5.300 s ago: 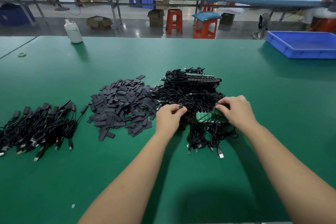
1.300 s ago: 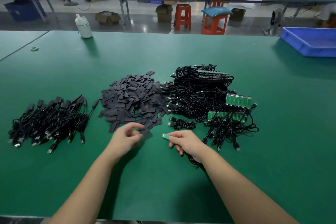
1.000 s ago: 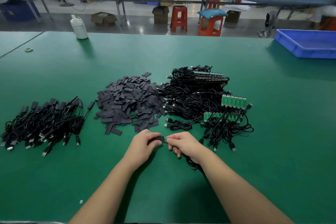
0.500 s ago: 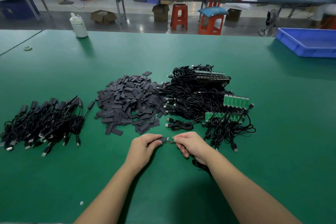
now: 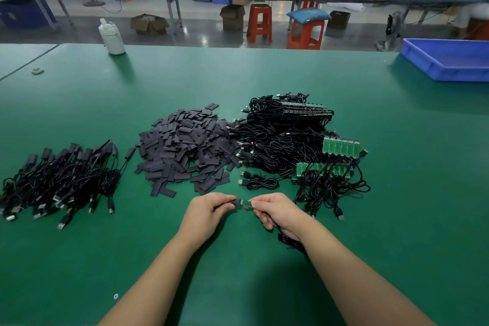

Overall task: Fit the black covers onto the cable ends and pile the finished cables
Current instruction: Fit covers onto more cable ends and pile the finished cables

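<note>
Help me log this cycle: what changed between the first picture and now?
Both hands left the raw cable heap and came toward the person. The right hand took a cable with a green board end; the left hand picked a black cover and now holds it against that end. The cover pile and finished pile stayed put.

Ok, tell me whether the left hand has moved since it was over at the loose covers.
Yes. The left hand has come right, away from the cover pile, meeting the right hand.
</note>
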The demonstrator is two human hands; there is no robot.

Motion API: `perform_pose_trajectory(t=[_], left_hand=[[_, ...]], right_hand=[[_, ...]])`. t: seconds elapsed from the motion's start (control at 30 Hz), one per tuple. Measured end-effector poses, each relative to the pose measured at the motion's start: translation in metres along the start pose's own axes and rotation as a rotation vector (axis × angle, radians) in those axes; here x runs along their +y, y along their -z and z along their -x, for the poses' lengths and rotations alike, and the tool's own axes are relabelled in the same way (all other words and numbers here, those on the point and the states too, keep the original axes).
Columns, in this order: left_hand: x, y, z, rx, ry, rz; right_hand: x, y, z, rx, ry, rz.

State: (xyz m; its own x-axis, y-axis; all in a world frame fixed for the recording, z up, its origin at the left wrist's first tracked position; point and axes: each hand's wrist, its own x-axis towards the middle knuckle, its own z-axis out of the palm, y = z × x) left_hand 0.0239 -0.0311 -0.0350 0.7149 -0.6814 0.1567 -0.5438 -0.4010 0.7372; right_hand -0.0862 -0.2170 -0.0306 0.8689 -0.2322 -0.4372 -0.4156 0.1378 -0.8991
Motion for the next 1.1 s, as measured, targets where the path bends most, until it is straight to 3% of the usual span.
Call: perform_pose_trajectory(t=[0.37,0.83,1.1], left_hand=[[0.003,0.009,-0.005,-0.128,-0.1,-0.146],[0.011,0.014,-0.009,-0.137,-0.221,-0.233],[0.012,0.015,-0.009,-0.128,-0.2,-0.218]], right_hand=[[0.0,0.0,-0.003,-0.02,-0.021,0.076],[-0.002,-0.001,-0.001,0.005,-0.037,-0.008],[-0.001,0.001,-0.001,-0.004,-0.041,-0.002]])
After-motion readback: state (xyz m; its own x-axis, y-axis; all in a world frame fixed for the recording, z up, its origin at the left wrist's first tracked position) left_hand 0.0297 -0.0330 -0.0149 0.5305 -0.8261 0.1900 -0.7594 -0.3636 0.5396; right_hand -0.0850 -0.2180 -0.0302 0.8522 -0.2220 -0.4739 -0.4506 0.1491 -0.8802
